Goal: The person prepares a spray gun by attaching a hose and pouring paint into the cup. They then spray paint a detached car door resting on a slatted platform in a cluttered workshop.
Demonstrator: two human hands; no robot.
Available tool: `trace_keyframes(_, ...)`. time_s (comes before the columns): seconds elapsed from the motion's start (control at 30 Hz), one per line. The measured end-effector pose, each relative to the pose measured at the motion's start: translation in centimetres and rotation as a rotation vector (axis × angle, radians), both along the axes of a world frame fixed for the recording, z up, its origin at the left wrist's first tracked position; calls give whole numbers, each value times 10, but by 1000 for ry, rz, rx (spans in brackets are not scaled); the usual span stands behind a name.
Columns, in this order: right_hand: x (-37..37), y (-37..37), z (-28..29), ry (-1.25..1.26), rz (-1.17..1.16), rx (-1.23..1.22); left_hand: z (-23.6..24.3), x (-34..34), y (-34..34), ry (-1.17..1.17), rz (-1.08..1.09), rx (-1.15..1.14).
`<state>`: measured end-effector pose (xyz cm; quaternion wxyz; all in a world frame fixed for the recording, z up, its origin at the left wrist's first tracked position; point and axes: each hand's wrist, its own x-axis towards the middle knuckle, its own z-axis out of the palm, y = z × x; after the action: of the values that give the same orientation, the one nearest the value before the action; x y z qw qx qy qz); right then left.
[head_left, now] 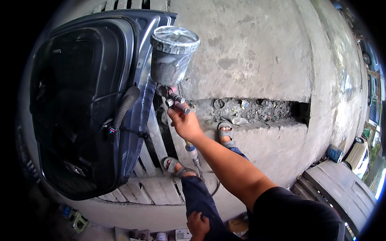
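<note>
Metal-knobbed spray gun [177, 99], its smeared cup [169, 66] on top, sits wrapped in the right hand [187, 126] just beside a dark car door [74, 96] in the head view. Spraying appears the step in hand, calling next for a steady pass; the left hand [198, 225] hangs by the trouser leg [199, 197], its grip unclear.

Vehicle panel [80, 100] at left, over slats [156, 134] that show along its right side and near edge. Cup [173, 62] on top of the spray gun [178, 102], right of the panel's main body; right hand [187, 125] on the gun, hose fitting [191, 152] below. Trench [257, 112] to the gun's right — loose debris in it. Left hand [198, 224] nearest the wearer, over the left trouser leg [198, 193]. Bucket [334, 153] far right — parked car [357, 156] beyond.
</note>
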<state>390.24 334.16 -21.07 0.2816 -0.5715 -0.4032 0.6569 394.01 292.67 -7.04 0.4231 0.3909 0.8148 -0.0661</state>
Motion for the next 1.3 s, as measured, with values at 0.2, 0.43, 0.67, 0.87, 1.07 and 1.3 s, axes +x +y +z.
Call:
trace_keyframes(0.2,-7,13,6,82,-89,-39,-2,-6,2,-21,-38,22)
trace_keyframes(0.43,-6,-11,0,43,-6,-98,5,-21,13,-68,-39,-51)
trace_keyframes(0.67,-4,-13,0,90,19,-165,7,-28,17,-64,-62,-38)
trace_keyframes(0.87,1,13,-5,35,-35,4,4,-32,17,-58,-70,-7)
trace_keyframes(1.07,-3,31,15,106,-77,-133,3,-34,11,-50,-59,24)
trace_keyframes(1.3,2,-10,-8,-17,36,0,3,-35,14,-60,-49,16)
